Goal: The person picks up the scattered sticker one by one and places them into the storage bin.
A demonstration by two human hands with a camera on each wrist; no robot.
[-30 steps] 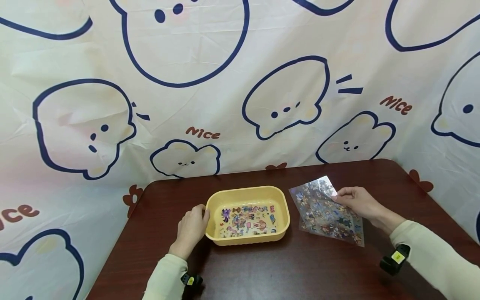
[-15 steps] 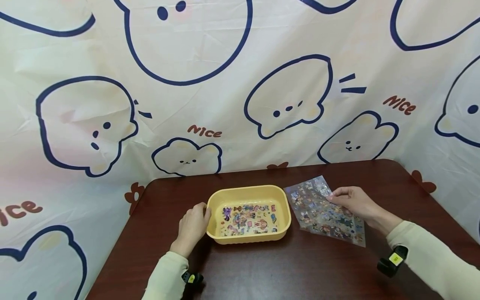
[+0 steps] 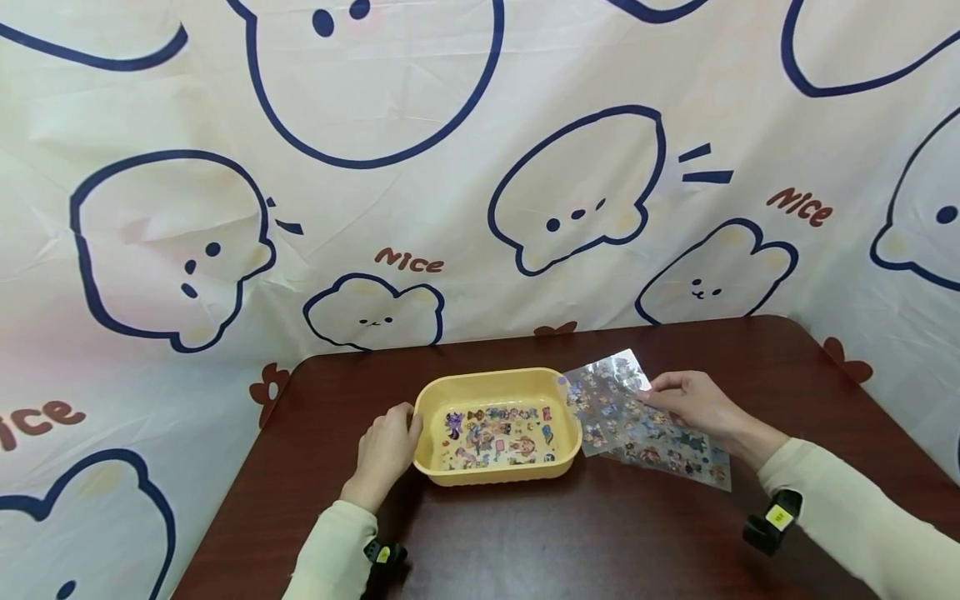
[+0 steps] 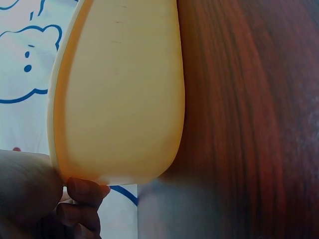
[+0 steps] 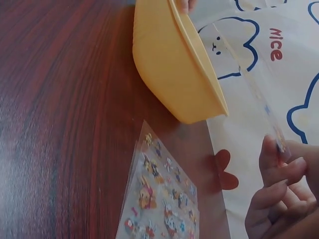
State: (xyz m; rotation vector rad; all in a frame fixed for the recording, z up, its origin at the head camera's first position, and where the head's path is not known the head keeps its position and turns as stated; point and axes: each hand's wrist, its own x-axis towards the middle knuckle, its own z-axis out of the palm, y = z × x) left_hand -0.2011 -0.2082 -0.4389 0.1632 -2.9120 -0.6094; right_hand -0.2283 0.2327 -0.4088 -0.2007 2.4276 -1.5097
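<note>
A shallow yellow plastic basin (image 3: pixel 495 477) rests on the table with colourful cartoon stickers (image 3: pixel 498 437) on a sheet inside it. My left hand (image 3: pixel 386 454) grips the basin's left end; in the left wrist view its fingers (image 4: pixel 82 191) curl under the rim. On the other side, my right hand (image 3: pixel 690 404) pinches a clear sticker sheet (image 3: pixel 603 400) between thumb and fingers. That sheet is raised, its far corner overlapping the basin's right rim, and the right wrist view catches it nearly edge-on. More clear sticker sheets (image 5: pixel 164 204) lie stacked on the table beneath it.
The dark reddish-brown wooden table (image 3: pixel 562 542) has rounded back corners. Behind and beside it hangs a pale cloth backdrop (image 3: pixel 450 208) with blue-outlined bears and the word "Nice". Each wrist wears a black strapped camera.
My right hand has moved left with the pinched sheet, which slid off the stack and now overlaps the basin's right rim. The left hand and basin stay put.
</note>
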